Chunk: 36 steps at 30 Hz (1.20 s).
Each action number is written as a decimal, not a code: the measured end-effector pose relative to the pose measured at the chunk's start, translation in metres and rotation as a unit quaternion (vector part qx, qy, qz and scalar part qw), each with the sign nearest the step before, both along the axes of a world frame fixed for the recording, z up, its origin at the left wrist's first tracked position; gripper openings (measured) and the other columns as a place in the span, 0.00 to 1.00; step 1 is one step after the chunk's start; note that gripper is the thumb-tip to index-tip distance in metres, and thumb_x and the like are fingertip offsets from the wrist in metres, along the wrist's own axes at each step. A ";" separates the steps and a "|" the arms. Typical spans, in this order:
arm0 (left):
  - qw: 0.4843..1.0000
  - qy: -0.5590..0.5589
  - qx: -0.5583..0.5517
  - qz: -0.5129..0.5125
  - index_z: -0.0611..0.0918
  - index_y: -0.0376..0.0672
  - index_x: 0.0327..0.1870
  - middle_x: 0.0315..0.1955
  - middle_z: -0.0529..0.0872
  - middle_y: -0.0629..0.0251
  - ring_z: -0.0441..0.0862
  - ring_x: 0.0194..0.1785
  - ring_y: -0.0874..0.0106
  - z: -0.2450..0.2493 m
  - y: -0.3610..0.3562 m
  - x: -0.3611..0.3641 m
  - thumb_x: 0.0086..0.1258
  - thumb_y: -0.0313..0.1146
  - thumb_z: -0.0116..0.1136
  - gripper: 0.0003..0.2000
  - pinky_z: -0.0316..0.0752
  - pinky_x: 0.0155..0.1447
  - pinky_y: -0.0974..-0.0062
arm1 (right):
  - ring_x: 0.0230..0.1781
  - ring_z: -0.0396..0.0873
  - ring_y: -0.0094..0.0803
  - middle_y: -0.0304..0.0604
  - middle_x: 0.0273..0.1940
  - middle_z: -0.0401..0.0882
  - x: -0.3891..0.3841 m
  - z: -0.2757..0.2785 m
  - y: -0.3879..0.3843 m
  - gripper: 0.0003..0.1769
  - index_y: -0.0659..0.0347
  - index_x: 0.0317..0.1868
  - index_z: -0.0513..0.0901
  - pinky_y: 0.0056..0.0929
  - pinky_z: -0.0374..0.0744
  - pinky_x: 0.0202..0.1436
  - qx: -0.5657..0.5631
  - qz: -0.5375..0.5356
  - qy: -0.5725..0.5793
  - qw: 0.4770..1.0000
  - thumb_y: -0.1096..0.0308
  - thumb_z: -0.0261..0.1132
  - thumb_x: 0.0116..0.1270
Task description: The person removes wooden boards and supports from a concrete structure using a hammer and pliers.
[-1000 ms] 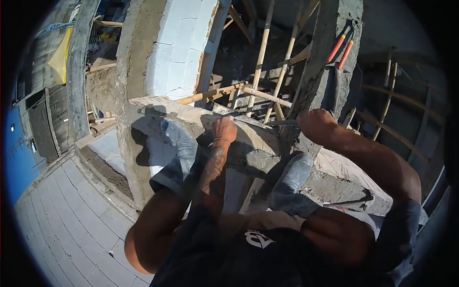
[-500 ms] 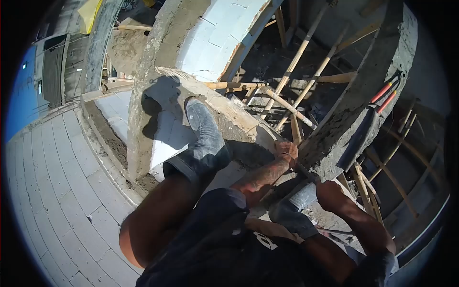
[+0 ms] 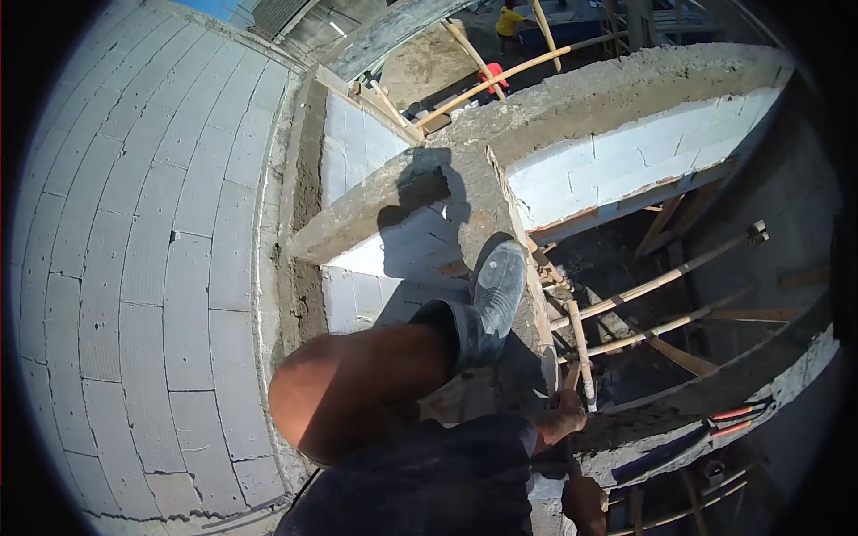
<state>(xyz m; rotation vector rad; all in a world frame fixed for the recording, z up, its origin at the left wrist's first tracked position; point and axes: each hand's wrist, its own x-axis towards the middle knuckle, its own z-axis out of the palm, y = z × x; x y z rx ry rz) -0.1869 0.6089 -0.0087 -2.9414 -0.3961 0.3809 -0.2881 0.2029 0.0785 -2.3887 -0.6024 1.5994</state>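
Low in the head view, my left hand (image 3: 561, 416) is closed beside the inner edge of a concrete beam. My right hand (image 3: 584, 502) is closed a little lower, near the frame's bottom. Both appear wrapped round one dark bar, mostly hidden by my hands and sleeve; its exact kind does not show. My grey rubber boot (image 3: 492, 299) stands on the concrete beam (image 3: 487, 201) above my hands. A red-handled hand tool (image 3: 733, 422) lies on the curved concrete beam (image 3: 786, 389) to the right.
White block walling (image 3: 188, 295) fills the left. Bamboo poles (image 3: 657, 277) and timber cross the dark opening at right. Another white block wall (image 3: 639, 161) runs below the far concrete beam. A person in a yellow top (image 3: 508, 22) is in the distance, near something red (image 3: 492, 79).
My view has turned, so the walls and beams appear rotated. My hands now show lower in the frame, both still closed, and my right forearm has mostly left the view.
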 end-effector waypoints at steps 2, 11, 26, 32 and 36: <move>1.000 0.010 -0.022 -0.014 0.81 0.42 0.26 0.28 0.80 0.59 0.79 0.37 0.63 -0.013 -0.021 0.014 0.55 0.37 0.49 0.10 0.69 0.38 0.59 | 0.31 0.79 0.51 0.56 0.27 0.78 0.007 0.008 0.002 0.20 0.67 0.52 0.67 0.46 0.76 0.33 -0.019 0.019 0.013 1.000 0.70 0.52 0.58; 0.993 0.068 -0.072 -0.064 0.82 0.43 0.27 0.28 0.81 0.61 0.79 0.36 0.63 -0.041 -0.085 0.050 0.55 0.36 0.50 0.09 0.70 0.36 0.59 | 0.36 0.80 0.49 0.57 0.34 0.79 0.010 0.005 0.002 0.17 0.65 0.51 0.68 0.44 0.77 0.39 -0.042 0.040 0.038 0.998 0.68 0.49 0.62; 0.965 0.211 -0.121 -0.100 0.83 0.43 0.29 0.30 0.83 0.63 0.80 0.36 0.65 -0.065 -0.158 0.033 0.57 0.33 0.51 0.09 0.71 0.33 0.59 | 0.40 0.80 0.46 0.53 0.38 0.79 0.012 0.000 0.032 0.11 0.60 0.43 0.73 0.41 0.78 0.41 -0.055 -0.051 -0.006 0.997 0.69 0.51 0.62; 0.938 0.277 -0.151 -0.147 0.84 0.44 0.30 0.30 0.83 0.63 0.81 0.35 0.65 -0.074 -0.208 0.027 0.57 0.33 0.51 0.08 0.72 0.31 0.59 | 0.42 0.79 0.49 0.56 0.37 0.79 0.017 0.004 0.021 0.12 0.61 0.45 0.71 0.41 0.77 0.43 -0.048 -0.042 -0.005 0.998 0.68 0.49 0.63; 0.932 0.288 -0.147 -0.165 0.84 0.44 0.31 0.30 0.84 0.64 0.81 0.35 0.65 -0.078 -0.219 0.062 0.58 0.32 0.51 0.08 0.72 0.30 0.59 | 0.41 0.78 0.52 0.58 0.36 0.78 -0.004 -0.006 0.024 0.14 0.58 0.48 0.71 0.47 0.76 0.42 -0.042 -0.089 0.014 0.995 0.67 0.48 0.62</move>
